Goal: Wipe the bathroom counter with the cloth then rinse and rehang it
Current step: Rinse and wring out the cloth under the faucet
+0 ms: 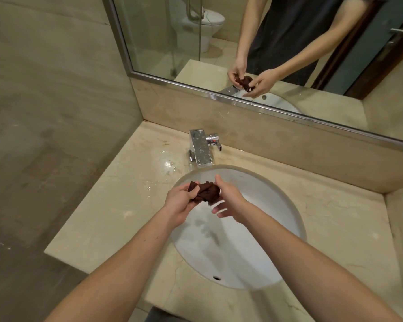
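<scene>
A small dark brown cloth (207,191) is bunched up above the far left part of the white sink basin (254,259). My left hand (179,203) grips its left end, fingers curled around it. My right hand (228,201) touches the cloth's right side with thumb and forefinger, while its other fingers are spread and blurred. The beige marble counter (116,205) surrounds the basin, with water drops and a wet patch left of the chrome faucet (201,147).
A wide mirror (289,43) runs along the back wall above a marble backsplash and reflects a person's arms, a toilet and a glass shower door. A tiled wall stands at the left. The counter's left edge drops to the floor.
</scene>
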